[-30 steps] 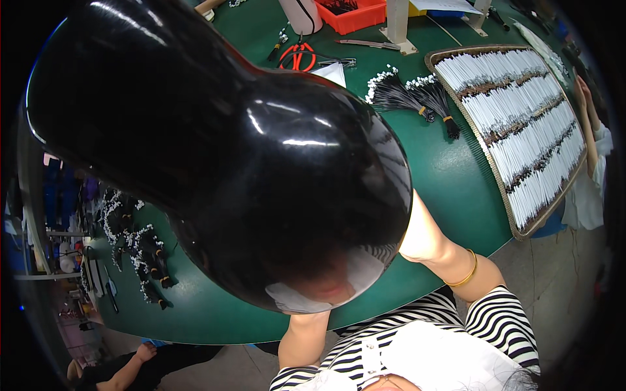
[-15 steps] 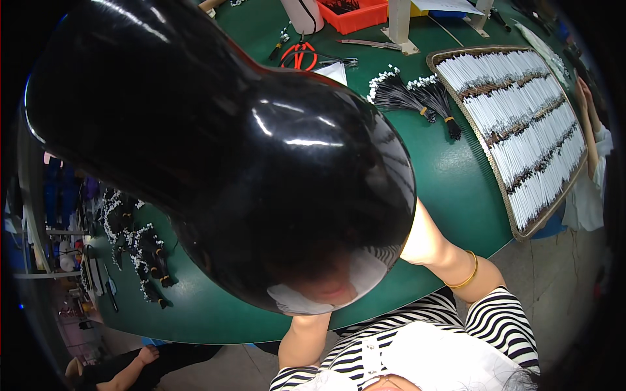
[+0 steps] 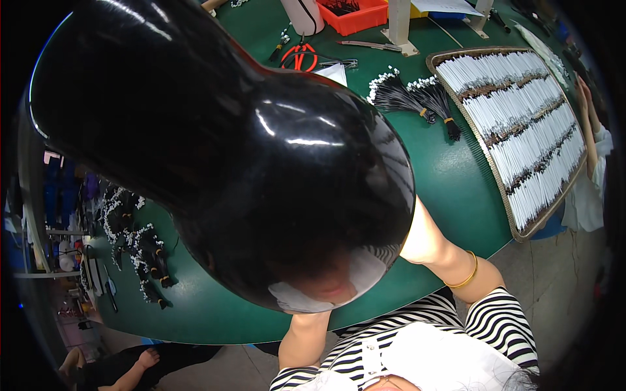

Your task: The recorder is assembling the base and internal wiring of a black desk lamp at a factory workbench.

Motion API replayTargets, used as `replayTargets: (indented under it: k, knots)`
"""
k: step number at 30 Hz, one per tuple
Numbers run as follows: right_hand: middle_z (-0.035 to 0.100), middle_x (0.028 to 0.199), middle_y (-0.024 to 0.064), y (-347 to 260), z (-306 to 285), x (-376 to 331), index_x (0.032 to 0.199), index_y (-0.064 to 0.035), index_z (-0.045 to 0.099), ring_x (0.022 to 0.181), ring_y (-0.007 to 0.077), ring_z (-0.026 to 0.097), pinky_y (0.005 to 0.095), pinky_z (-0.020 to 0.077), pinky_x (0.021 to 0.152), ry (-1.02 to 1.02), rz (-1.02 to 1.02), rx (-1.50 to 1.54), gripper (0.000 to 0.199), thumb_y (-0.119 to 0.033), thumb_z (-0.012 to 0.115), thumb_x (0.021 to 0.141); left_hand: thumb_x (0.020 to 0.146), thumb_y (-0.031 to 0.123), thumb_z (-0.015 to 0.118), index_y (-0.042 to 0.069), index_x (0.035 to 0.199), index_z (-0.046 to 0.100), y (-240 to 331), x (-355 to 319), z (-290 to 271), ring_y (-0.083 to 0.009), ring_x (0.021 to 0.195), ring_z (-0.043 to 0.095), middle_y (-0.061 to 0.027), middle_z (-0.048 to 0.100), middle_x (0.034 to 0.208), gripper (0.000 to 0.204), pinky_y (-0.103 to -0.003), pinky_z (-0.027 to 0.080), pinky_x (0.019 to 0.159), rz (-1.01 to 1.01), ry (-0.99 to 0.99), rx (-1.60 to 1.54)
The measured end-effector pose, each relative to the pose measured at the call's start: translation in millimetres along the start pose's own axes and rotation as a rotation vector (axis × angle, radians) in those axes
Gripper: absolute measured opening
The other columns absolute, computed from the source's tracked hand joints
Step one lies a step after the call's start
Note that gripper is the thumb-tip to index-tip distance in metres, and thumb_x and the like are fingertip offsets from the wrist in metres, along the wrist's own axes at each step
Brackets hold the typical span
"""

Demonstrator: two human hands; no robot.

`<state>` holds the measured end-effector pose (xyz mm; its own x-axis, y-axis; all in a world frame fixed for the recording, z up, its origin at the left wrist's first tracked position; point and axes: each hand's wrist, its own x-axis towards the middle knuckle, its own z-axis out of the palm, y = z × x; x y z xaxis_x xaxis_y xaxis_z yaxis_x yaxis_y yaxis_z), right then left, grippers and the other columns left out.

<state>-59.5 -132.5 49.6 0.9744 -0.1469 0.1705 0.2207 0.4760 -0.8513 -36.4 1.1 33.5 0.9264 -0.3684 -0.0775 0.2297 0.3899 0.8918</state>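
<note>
A large glossy black lamp head (image 3: 306,176) fills the middle of the head view and covers most of what lies under it. My left forearm (image 3: 304,342) comes up from below and disappears beneath its lower rim, so my left hand is hidden. At the lamp's right edge the brightly lit wrist of my right hand (image 3: 420,238) shows, with a gold bangle (image 3: 464,270) further down the arm. The fingers of both hands are hidden, and whatever they hold or touch cannot be seen.
Right on the green table (image 3: 450,189) lies a tray (image 3: 499,176) of white, thin sticks in rows. Banded black cable bundles (image 3: 420,98) lie beyond; more bundles (image 3: 156,267) lie left. Red-handled pliers (image 3: 300,57) and a red bin (image 3: 352,16) are farther back. Other people's arms (image 3: 134,371) show at both sides.
My forearms and the things on the table look the same. At the lower left, another person's arm has shifted slightly.
</note>
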Motion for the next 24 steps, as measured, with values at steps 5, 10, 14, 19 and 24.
replayTargets:
  k: [5,10,14,19,24]
  knots:
    - [0.054,0.08,0.0067,-2,1,0,0.089,0.0031,0.05,0.074,0.0095,0.051,0.0216,0.0412,0.068,-0.014,0.007,0.013,0.021,0.0,0.056,0.069,0.07,-0.006,0.048,-0.005,0.091,0.048,-1,0,-2,-0.0142,0.079,0.051,-0.0098,0.053,0.084,0.02,-0.025,0.038,0.074,0.005,-0.036,-0.01]
    - [0.055,0.086,0.0096,1,-2,-1,0.091,0.0042,0.051,0.08,0.0124,0.052,0.0232,0.0419,0.072,-0.035,-0.009,0.032,0.023,0.0,0.056,0.069,0.07,-0.006,0.049,-0.005,0.091,0.048,2,0,3,-0.0142,0.079,0.051,-0.0098,0.053,0.085,0.021,-0.025,0.038,0.075,-0.022,-0.026,-0.01]
    - [0.055,0.085,0.0096,0,-1,0,0.092,0.0043,0.051,0.08,0.0126,0.052,0.0231,0.0419,0.072,-0.04,-0.009,0.001,0.024,0.0,0.056,0.069,0.071,-0.006,0.048,-0.005,0.091,0.048,-1,1,-2,-0.0141,0.08,0.05,-0.0099,0.053,0.086,0.02,-0.025,0.037,0.075,0.014,-0.079,-0.026]
    - [0.055,0.083,0.0086,-2,1,-1,0.092,0.0041,0.051,0.076,0.0106,0.052,0.022,0.0417,0.069,-0.023,0.026,0.037,0.024,-0.001,0.057,0.069,0.071,-0.005,0.048,-0.005,0.092,0.048,1,0,3,-0.0138,0.081,0.05,-0.0096,0.053,0.087,0.021,-0.024,0.037,0.075,0.028,-0.092,-0.028]
    - [0.055,0.078,0.0071,-1,1,-5,0.089,0.0032,0.053,0.07,0.0086,0.051,0.02,0.0412,0.063,-0.034,-0.1,-0.27,0.022,-0.001,0.057,0.068,0.067,-0.007,0.052,-0.007,0.092,0.048,-6,-4,-8,-0.0154,0.082,0.05,-0.0116,0.053,0.088,0.025,-0.026,0.038,0.076,0.098,-0.102,0.108]
